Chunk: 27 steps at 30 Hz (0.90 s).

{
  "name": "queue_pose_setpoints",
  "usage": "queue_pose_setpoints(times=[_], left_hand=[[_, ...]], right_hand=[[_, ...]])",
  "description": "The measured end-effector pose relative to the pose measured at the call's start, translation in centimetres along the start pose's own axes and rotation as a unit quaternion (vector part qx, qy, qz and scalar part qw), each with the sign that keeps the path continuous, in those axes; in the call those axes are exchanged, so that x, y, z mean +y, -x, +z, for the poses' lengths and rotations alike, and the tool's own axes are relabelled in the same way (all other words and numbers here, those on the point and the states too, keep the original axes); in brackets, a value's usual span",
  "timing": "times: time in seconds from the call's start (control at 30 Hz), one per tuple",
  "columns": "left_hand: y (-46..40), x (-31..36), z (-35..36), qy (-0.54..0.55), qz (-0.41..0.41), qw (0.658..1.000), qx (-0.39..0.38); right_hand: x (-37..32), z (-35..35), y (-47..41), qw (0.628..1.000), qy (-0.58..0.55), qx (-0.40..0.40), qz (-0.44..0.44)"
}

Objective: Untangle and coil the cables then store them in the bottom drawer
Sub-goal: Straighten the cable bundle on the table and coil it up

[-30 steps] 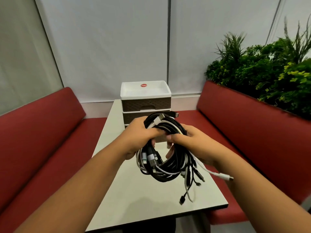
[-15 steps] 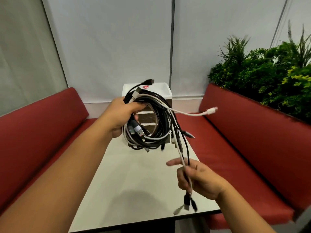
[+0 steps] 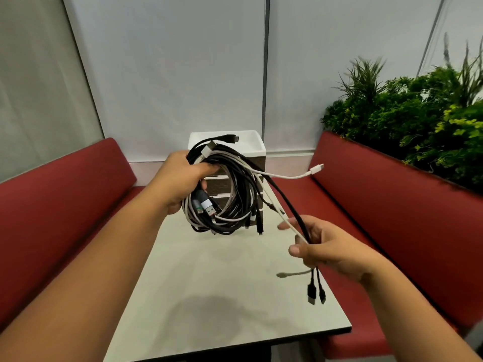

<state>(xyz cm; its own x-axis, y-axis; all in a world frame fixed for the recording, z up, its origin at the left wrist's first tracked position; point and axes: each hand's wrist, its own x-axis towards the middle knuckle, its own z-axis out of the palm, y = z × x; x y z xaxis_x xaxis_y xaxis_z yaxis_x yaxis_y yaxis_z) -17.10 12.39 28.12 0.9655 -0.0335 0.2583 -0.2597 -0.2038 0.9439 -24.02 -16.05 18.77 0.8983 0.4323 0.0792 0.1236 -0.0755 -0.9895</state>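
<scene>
Bare table (image 3: pixel 209 296) ahead offers room; cable bundle (image 3: pixel 224 189) hangs before drawer unit (image 3: pixel 251 150), blocking drawer fronts.

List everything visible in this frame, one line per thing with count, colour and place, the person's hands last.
cable bundle: one tangled bunch, black, white and grey, held above the table's far end
loose cable ends: a few, black and white, pulled from the bundle toward the near right
drawer unit: one, white top, brown fronts, far end of table, behind the bundle
table: one, pale, centre
benches: two, red, either side
plants: green, behind right bench
left hand: grip on the bundle
right hand: grip on the loose ends
</scene>
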Motion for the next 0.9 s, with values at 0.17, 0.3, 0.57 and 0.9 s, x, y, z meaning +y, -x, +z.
queue_pose_setpoints(times=[0.17,0.3,0.57,0.9], left_hand=[[-0.1,0.3,-1.1,-0.023,-0.006,1.0,0.004],[0.5,0.2,-1.6,-0.056,0.01,0.998,-0.042],[3.5,1.5,-0.3,-0.006,0.008,0.986,-0.165],[4.9,1.3,3.0,-0.029,0.01,0.972,-0.232]], right_hand=[[-0.6,-1.3,1.2,0.975,0.217,0.027,-0.048],[-1.2,-2.9,1.2,0.888,0.432,0.115,-0.102],[-0.7,-3.9,-1.0,0.934,0.276,0.22,-0.06],[-2.9,3.0,-4.3,0.975,-0.101,0.121,-0.158]])
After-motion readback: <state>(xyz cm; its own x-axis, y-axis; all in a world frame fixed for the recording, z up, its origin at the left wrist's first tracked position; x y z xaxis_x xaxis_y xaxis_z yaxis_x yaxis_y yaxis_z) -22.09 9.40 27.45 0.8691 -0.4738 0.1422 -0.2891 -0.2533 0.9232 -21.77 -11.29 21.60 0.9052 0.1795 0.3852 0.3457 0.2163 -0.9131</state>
